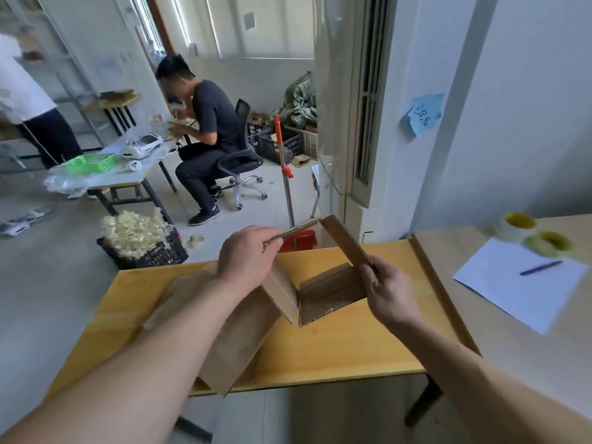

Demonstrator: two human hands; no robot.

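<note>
**Head view.** A brown corrugated cardboard box (333,291), half erected, sits at the centre of the frame on a yellow wooden tabletop (336,354). Its unfolded lower panel runs down and left, and its corner hangs over the near edge of the tabletop. The left hand (246,254), centre frame, has its fingers (272,244) curled and pinching the far edge of a raised flap (339,238). The right hand (389,294), right of centre, grips the near end of the same flap, its fingers (368,270) clamped on the board.

At the right of the frame, well apart from the box, a white paper sheet (519,290) carries a blue pen (541,267). Two yellow-cored tape rolls (533,233) stand behind it.

**Hazards, as judged.** Uneven pull between the two hands could crease the flap off its score line or tear a corner. The overhanging panel could also tip or slide off the near edge if the hands lift carelessly.
</note>
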